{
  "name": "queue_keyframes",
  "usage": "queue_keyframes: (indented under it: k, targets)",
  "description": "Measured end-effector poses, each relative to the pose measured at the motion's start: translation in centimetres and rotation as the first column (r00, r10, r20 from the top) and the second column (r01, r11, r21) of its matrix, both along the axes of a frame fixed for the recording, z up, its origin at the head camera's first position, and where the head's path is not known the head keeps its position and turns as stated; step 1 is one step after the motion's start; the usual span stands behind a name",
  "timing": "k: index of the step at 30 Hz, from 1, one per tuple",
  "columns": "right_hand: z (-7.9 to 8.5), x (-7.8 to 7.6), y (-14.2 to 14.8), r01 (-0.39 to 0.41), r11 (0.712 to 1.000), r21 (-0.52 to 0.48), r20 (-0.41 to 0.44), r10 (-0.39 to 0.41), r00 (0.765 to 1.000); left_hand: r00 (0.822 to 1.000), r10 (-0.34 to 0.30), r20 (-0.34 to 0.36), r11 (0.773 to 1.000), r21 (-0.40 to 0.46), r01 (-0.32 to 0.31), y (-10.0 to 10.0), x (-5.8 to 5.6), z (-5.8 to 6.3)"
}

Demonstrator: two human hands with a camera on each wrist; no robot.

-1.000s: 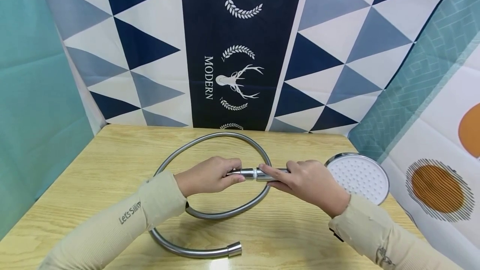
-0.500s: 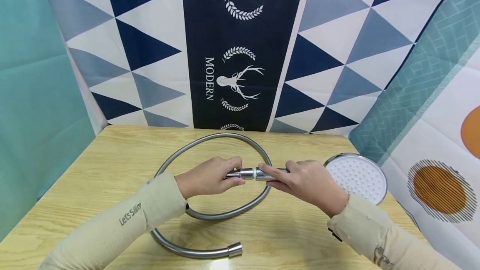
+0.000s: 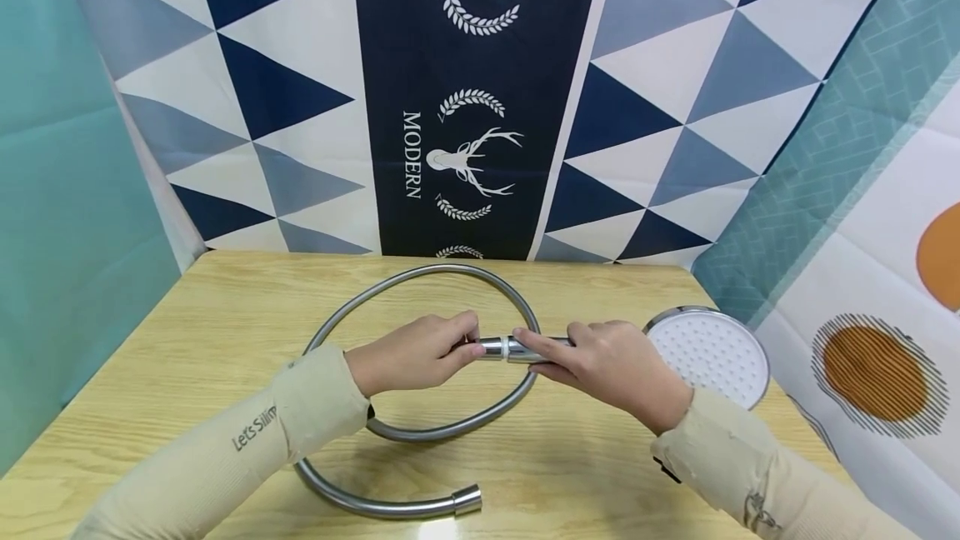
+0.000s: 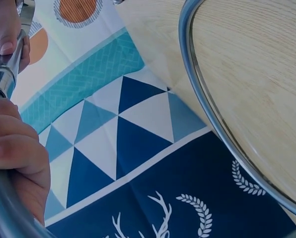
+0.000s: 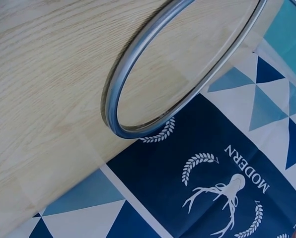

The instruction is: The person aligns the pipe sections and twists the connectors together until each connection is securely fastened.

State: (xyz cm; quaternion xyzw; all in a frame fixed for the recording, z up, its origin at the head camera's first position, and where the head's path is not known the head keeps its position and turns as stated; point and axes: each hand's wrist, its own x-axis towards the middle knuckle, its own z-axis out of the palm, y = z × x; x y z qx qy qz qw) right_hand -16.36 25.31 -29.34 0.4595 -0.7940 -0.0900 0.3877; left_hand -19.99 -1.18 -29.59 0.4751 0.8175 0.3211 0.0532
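My left hand (image 3: 412, 352) grips one end of a silvery shower hose (image 3: 525, 307) just behind its chrome nut (image 3: 492, 347). That nut meets the handle (image 3: 525, 349) of a shower head, with a pale ring showing at the joint. My right hand (image 3: 615, 361) is wrapped around the handle, its index finger lying along the top. Beyond it, the round white spray face (image 3: 708, 357) points up beside my right wrist. In the left wrist view, curled fingers (image 4: 14, 148) hold the hose below the nut. The right palm hides much of the handle.
The hose loops over the wooden table (image 3: 247, 315), its other end, a conical metal nut (image 3: 467, 499), lying near the front. Behind the table hangs a triangle-patterned cloth (image 3: 300, 107); teal cloth (image 3: 75, 190) flanks the left, and white cloth with orange spots (image 3: 877, 373) the right.
My left thumb and fingertips have shifted their grip and now cover the hose part that showed between them. My right hand keeps its hold on the handle; the head view has drifted slightly.
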Motion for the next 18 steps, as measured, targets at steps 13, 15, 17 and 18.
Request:
queue_keyframes:
  k: [13,15,17,18]
  targets:
    - [0.06,-0.04,-0.02,-0.007,1.0,-0.006,-0.006,0.007,1.0,0.999,-0.046,-0.007,0.999,0.008,0.046,0.06,-0.8,0.06]
    - [0.07,-0.1,-0.02,-0.006,1.0,-0.01,0.0,0.006,1.0,0.999,-0.044,-0.019,0.999,0.016,0.044,0.03,-0.76,0.08]
    - [0.05,-0.13,-0.04,-0.002,1.0,-0.012,0.007,0.002,1.0,0.999,-0.04,-0.03,0.999,0.022,0.04,-0.02,-0.72,0.02]
    - [0.04,-0.15,-0.06,-0.002,1.0,-0.014,0.01,0.003,1.0,0.999,-0.036,-0.032,0.999,0.024,0.037,-0.05,-0.68,-0.01]
